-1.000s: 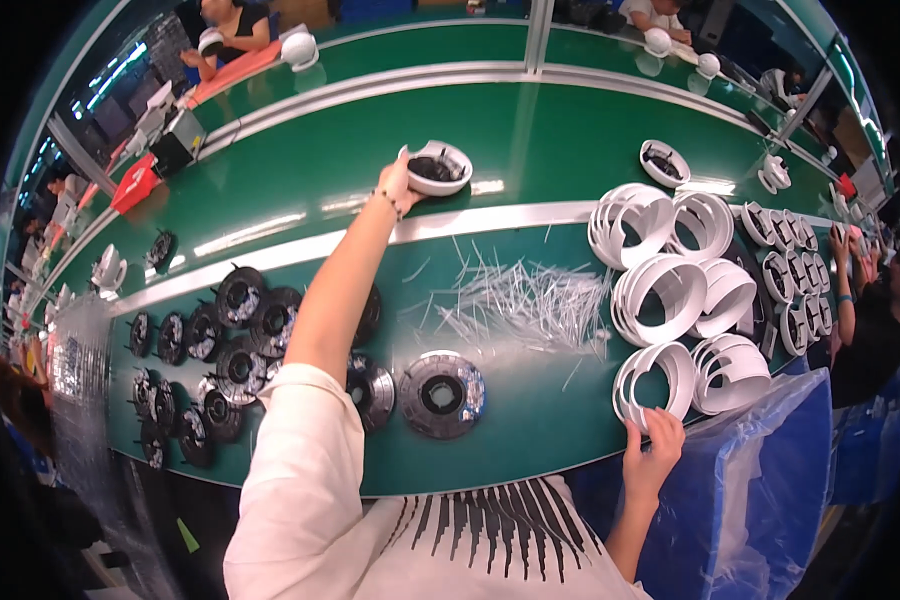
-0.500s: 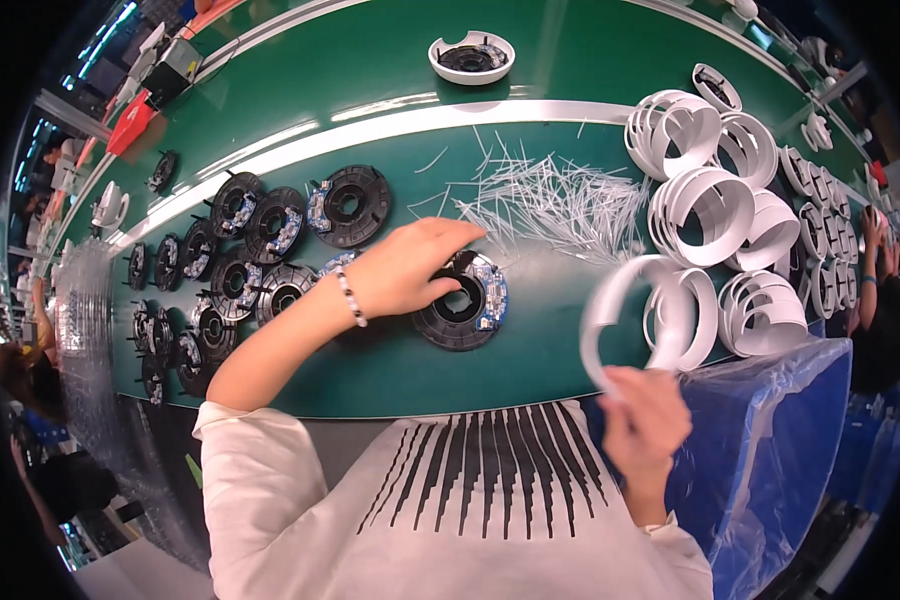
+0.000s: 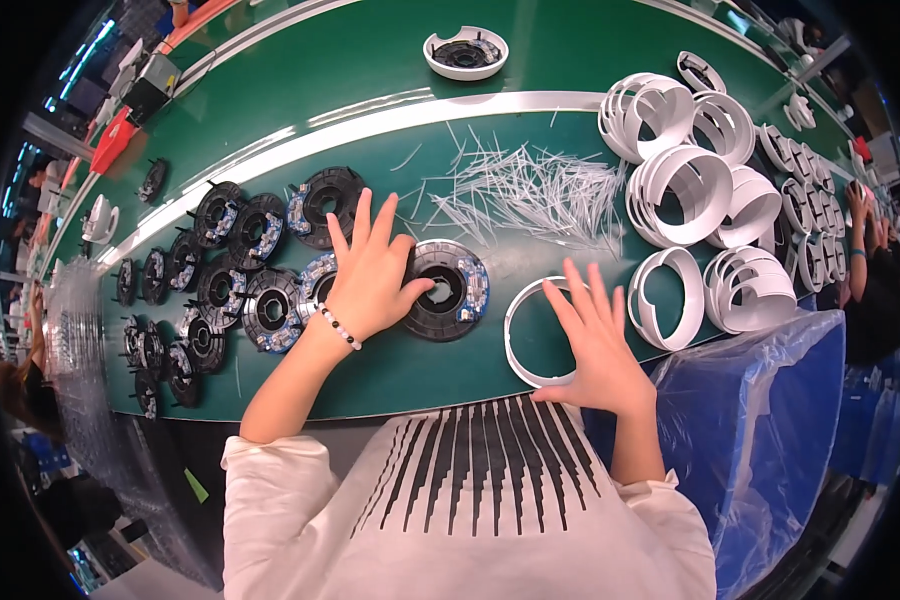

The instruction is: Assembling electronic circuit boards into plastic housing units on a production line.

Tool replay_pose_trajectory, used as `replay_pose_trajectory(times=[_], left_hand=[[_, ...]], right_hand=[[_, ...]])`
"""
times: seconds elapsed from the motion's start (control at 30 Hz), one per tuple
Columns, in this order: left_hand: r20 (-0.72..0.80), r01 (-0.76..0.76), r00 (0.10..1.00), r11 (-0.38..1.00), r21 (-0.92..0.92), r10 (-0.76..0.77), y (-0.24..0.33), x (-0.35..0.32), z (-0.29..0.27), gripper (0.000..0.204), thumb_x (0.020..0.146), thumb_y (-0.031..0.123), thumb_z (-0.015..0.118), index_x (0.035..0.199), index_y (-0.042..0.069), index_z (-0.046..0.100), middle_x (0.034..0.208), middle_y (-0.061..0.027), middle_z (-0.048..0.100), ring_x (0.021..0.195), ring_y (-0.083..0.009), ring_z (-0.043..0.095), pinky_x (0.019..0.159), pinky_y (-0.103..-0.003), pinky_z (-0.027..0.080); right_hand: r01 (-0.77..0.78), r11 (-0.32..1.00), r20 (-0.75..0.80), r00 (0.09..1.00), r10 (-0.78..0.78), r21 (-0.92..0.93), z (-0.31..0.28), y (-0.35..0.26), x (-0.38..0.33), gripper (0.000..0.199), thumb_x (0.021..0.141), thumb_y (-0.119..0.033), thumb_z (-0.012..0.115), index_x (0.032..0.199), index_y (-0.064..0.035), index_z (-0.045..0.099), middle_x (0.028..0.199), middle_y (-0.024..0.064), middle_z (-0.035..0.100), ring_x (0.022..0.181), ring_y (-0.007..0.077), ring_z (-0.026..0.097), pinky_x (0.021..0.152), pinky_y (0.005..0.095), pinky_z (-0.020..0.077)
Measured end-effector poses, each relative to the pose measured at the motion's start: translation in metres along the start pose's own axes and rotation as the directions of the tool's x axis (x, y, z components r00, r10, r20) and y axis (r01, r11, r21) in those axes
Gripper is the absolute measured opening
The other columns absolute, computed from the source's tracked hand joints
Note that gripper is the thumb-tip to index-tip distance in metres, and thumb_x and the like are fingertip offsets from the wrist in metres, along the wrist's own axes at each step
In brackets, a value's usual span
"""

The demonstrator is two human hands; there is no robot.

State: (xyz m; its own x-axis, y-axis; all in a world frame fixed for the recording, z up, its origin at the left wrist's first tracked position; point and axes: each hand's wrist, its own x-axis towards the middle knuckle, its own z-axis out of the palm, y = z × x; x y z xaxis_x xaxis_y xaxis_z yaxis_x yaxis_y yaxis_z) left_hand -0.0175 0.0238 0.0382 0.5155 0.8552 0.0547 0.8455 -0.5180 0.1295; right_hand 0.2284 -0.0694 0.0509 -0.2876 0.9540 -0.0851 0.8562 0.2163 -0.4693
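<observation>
My left hand (image 3: 372, 275) is spread open, its thumb at the left edge of a round black disc (image 3: 436, 318) with a blue circuit board along its right side. The fingers reach over neighbouring discs, partly hiding one (image 3: 320, 275) behind the wrist. A white plastic ring (image 3: 511, 345) lies on the green bench to the right of the disc. Above its right side my right hand (image 3: 598, 345) is open, fingers apart; whether it touches the ring I cannot tell.
More black discs with circuit boards (image 3: 258, 230) cover the left. Thin white strips (image 3: 540, 195) lie piled at the middle back. Stacked white rings (image 3: 685, 195) stand on the right, beside a blue bin lined with clear plastic (image 3: 750, 440). A white housing (image 3: 465, 70) sits farther back.
The white ring that my right hand held has come down onto the bench beside the disc, and that hand has opened. My left hand has shifted left with its fingers spread.
</observation>
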Motion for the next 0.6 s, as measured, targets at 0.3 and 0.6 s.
replay_pose_trajectory(times=[0.3, 0.6], left_hand=[[0.099, 0.221, 0.940, 0.363, -0.905, -0.325, 0.021, -0.010, -0.018, 0.019, 0.077, 0.005, 0.057, 0.090, 0.000, 0.044, 0.080, -0.0096, 0.062, 0.071, -0.0098, 0.058, 0.063, -0.019, 0.044], [-0.213, -0.216, 0.897, 0.035, -0.976, -0.388, 0.071, -0.010, 0.009, 0.025, 0.086, 0.005, 0.038, 0.110, 0.000, 0.034, 0.110, -0.0131, 0.046, 0.104, -0.0154, 0.044, 0.084, -0.025, 0.037]], right_hand=[[0.299, 0.624, -0.418, 0.907, 0.049, 0.722, 0.005, 0.009, 0.010, 0.105, 0.045, -0.024, 0.078, 0.128, 0.0033, 0.020, 0.131, 0.0177, 0.024, 0.120, 0.0290, 0.028, 0.096, 0.0388, 0.0271], [0.274, 0.567, -0.411, 0.903, 0.126, 0.776, 0.024, -0.044, 0.031, 0.113, 0.049, -0.028, 0.081, 0.130, 0.0016, 0.009, 0.131, 0.0215, 0.015, 0.120, 0.0295, 0.024, 0.099, 0.0378, 0.0221]])
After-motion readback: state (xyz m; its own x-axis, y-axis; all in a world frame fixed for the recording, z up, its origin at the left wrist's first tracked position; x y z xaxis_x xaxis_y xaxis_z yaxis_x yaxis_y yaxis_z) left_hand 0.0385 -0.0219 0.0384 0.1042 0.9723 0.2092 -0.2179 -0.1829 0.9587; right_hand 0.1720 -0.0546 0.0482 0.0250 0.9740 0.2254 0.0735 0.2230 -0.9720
